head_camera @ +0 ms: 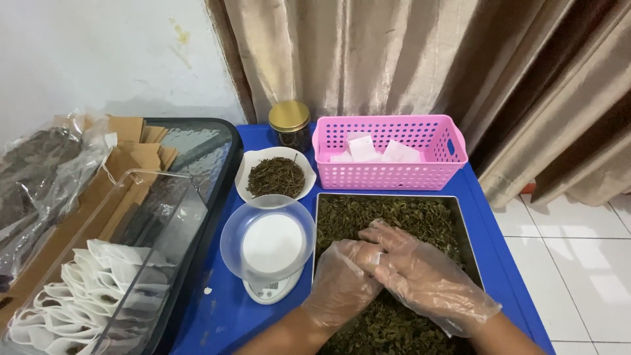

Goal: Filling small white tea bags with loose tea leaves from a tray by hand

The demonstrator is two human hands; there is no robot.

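My left hand (342,279) and right hand (420,276), gloved, overlap flat on dried tea leaves (394,220) in metal tray (317,227); grip closure I cannot tell. Leaves light, brittle, loose: I judge scoop gently from beneath.

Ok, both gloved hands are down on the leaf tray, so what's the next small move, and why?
Probably lift the right hand off the left hand and pinch up some dried leaves from the metal tray. The hands overlap on the leaves and seem to hold nothing, while the clear bowl on the small scale beside the tray looks empty.
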